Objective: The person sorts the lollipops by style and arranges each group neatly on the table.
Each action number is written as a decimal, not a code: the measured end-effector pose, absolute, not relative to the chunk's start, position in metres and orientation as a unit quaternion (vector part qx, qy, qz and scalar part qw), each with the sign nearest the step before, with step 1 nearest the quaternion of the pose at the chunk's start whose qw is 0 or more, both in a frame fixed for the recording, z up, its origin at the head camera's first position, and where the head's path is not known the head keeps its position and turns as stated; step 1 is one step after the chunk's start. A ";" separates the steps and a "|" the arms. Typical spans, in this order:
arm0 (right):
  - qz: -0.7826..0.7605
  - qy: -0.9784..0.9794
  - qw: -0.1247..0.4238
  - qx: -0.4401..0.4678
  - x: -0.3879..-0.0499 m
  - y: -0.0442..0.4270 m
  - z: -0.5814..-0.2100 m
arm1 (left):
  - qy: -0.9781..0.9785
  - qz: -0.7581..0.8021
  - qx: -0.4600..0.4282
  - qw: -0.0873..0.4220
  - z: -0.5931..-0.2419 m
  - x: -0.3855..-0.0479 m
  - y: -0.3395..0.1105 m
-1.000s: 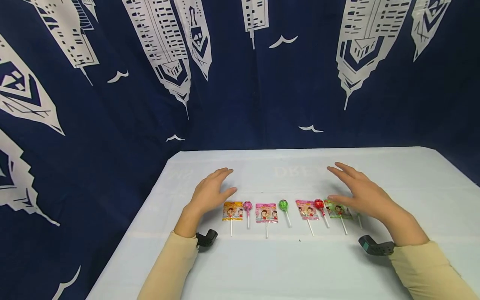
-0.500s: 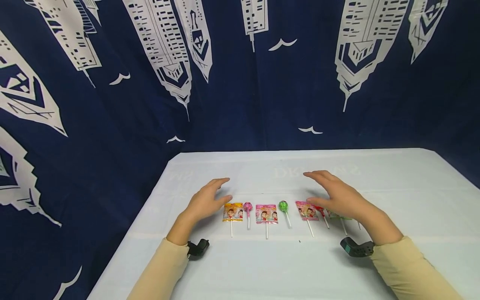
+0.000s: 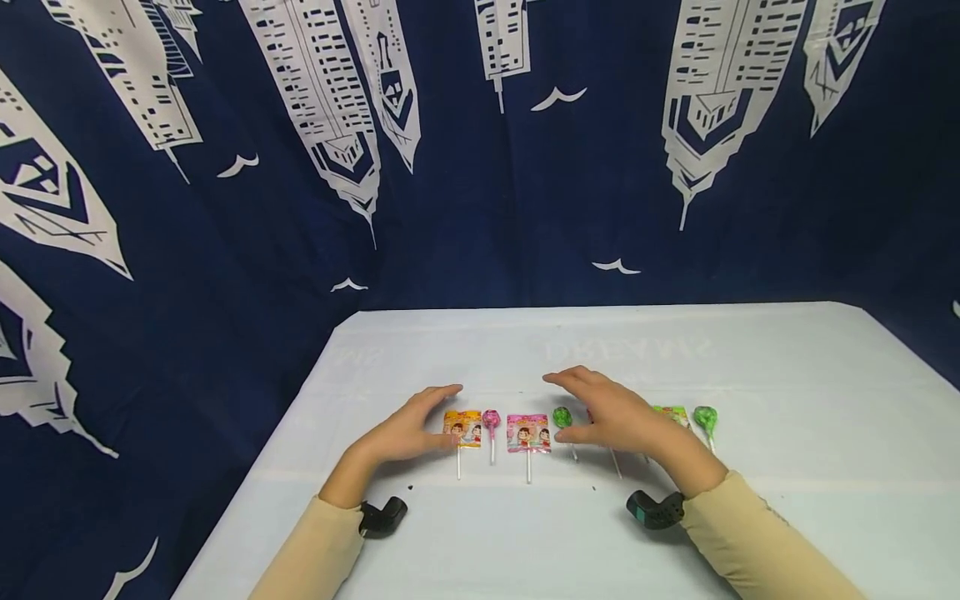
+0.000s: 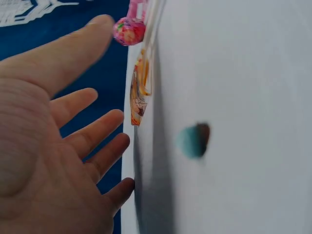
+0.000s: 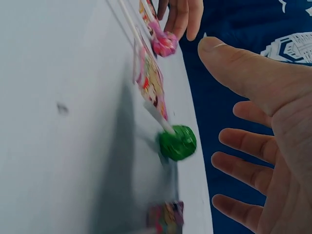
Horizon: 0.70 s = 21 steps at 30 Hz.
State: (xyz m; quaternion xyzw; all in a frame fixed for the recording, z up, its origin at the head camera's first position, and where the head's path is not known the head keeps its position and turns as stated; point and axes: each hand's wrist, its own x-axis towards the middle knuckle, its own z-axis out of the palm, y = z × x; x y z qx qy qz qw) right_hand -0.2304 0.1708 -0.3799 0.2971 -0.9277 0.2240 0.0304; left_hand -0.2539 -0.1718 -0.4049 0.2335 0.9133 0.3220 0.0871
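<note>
In the head view, my left hand point(image 3: 405, 429) hovers by the orange lollipop packet point(image 3: 462, 428), its fingers spread and holding nothing. A pink round lollipop point(image 3: 491, 419) lies just right of that packet, then a pink packet point(image 3: 528, 433). My right hand point(image 3: 618, 417) is over the right part of the row, fingers extended and empty, its thumb near a green round lollipop point(image 3: 562, 417). It partly covers the candies beneath. Beyond its wrist lie a green packet point(image 3: 675, 415) and another green round lollipop point(image 3: 705, 419). The right wrist view shows the green lollipop point(image 5: 178, 143) near my fingers.
A white-covered table point(image 3: 510, 542) carries the row of candies. Small dark specks lie in front of them. Behind the table hangs a dark blue cloth point(image 3: 465, 250) with white building and bird shapes. A black wrist device point(image 3: 384, 517) is on the left wrist, another point(image 3: 656, 509) on the right.
My right hand has moved left along the row, uncovering the green round lollipop at the right end. My left hand has lowered slightly toward me. The candies have stayed in place.
</note>
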 end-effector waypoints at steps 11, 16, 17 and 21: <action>0.230 -0.920 -0.012 0.316 -0.237 0.148 -0.391 | 0.919 0.303 0.240 0.081 -0.420 -0.255 -0.177; 0.215 -0.921 -0.027 0.323 -0.239 0.141 -0.398 | 0.921 0.295 0.245 0.067 -0.424 -0.255 -0.178; 0.211 -0.922 -0.028 0.324 -0.239 0.140 -0.399 | 0.921 0.294 0.247 0.062 -0.424 -0.256 -0.178; 0.197 -0.926 -0.030 0.320 -0.240 0.138 -0.402 | 0.921 0.293 0.252 0.051 -0.425 -0.256 -0.177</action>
